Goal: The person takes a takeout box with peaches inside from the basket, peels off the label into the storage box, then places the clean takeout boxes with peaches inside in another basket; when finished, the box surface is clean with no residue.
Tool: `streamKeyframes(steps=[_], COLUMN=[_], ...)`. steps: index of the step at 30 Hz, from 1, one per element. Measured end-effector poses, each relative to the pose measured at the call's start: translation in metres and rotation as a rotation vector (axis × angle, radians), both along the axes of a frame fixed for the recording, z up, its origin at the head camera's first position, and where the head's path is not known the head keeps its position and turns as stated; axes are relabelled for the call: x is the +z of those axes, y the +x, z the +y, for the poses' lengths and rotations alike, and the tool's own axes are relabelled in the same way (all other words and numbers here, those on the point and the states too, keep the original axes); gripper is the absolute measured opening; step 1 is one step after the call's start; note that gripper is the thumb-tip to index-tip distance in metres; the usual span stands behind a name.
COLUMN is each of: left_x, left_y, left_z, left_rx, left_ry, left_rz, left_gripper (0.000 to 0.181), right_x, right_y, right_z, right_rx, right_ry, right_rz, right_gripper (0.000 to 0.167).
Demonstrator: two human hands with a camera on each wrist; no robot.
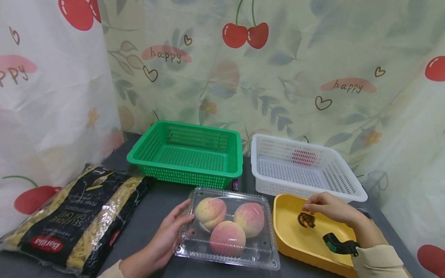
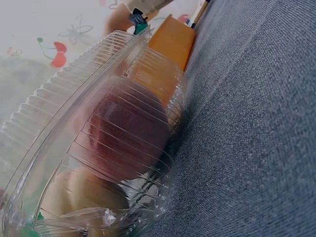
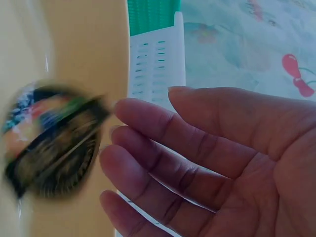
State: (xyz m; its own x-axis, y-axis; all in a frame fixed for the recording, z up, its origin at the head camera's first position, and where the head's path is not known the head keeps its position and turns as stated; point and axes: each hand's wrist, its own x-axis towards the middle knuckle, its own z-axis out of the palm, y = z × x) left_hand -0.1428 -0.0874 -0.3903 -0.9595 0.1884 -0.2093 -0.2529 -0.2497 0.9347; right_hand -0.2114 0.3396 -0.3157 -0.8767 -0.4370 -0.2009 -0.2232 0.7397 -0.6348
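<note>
A clear plastic clamshell box (image 1: 257, 251) with three peaches (image 1: 227, 237) inside sits in the middle. My left hand (image 1: 167, 231) grips its left edge, thumb on top. In the left wrist view the ridged wall of the box and a dim peach (image 2: 128, 128) fill the left side. Over the yellow tray (image 1: 295, 243) my right hand (image 1: 328, 206) has its fingers extended and relaxed. Just off its fingertips is a small round item with a dark, colourful label (image 3: 54, 143), blurred in the right wrist view. Its exact kind is unclear.
Behind stand a green basket (image 1: 187, 179) and a white basket (image 1: 278, 189). A bag of penne pasta (image 1: 73, 220) lies at left. Partly hidden below the green basket's corner is a small purple packet (image 1: 235, 185). A patterned curtain (image 1: 208, 77) encloses the back and sides.
</note>
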Motion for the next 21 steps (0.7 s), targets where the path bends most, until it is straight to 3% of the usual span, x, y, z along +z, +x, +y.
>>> streamKeyframes(steps=[10, 21], left_x=[0.0, 0.001], left_y=[0.002, 0.01], left_z=[-0.002, -0.009], left_rx=[-0.001, 0.073], left_ry=[-0.006, 0.007], left_rz=[-0.005, 0.015], left_gripper=[0.058, 0.06], right_x=[0.001, 0.006], right_y=[0.0, -0.009], right_z=[-0.004, -0.021], right_rx=[-0.023, 0.019], right_ry=[0.014, 0.003], right_rz=[0.032, 0.073], right_gripper=[0.037, 0.04])
